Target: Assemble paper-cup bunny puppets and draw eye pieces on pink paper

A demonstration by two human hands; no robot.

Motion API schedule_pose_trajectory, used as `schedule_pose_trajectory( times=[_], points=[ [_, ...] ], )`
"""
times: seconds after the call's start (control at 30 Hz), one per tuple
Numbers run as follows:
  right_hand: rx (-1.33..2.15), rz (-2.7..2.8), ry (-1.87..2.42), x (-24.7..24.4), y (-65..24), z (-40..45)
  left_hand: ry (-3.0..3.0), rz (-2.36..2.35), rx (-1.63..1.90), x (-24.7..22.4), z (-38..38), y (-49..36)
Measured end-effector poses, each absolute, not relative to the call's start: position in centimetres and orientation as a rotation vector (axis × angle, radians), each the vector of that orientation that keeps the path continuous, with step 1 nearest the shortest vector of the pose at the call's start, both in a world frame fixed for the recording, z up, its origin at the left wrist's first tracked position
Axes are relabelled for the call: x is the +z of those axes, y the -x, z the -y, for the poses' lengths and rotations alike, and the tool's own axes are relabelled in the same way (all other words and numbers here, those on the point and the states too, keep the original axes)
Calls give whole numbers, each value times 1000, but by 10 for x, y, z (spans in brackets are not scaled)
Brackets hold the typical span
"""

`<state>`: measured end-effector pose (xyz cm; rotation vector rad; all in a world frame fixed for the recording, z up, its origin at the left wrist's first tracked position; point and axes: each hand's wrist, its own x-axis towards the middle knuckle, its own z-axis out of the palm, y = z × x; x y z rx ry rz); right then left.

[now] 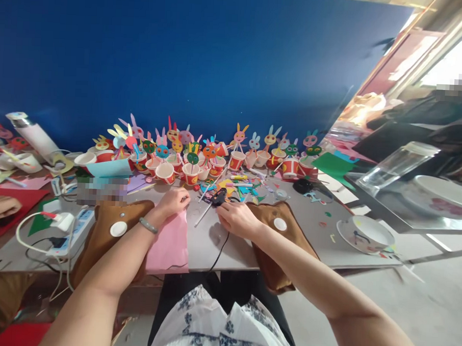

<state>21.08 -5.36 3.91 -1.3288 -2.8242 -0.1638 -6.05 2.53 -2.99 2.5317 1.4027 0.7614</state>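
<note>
My left hand (175, 200), with a bracelet on its wrist, rests at the top of a pink paper sheet (169, 241); its fingers are curled together, and whatever they hold is too small to make out. My right hand (232, 217) is closed around the handle of a black glue gun (219, 196), whose cord runs down over the table edge. A white stick (203, 214) lies between my hands. Beyond them stand red and white paper cups (165, 173) with colourful paper rabbits (239, 136).
Brown cushions (137, 209) (284, 252) lie under my forearms. A power strip (73, 232) with cables is at the left, beside another person's hand (2, 207). Paper scraps (245, 186) cover the middle. A bowl (366, 234) stands at the right edge.
</note>
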Motion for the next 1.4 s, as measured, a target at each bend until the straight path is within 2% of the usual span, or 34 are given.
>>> schedule_pose_trajectory(
  times=[0.17, 0.3, 0.8, 1.4],
  points=[
    [-152, 2599, 1707, 42, -211, 16, -2572, -1379, 719, -27, -22, 59],
    [-94, 2552, 1795, 33, -220, 4, -2610, -1348, 703, -25, -22, 57],
    [-28, 2445, 1566, -19, -237, -5, -2652, -1440, 471, -23, -22, 51],
    [3, 2367, 1606, -28, -233, -8, -2667, -1419, 468, -18, -21, 51]
  ],
)
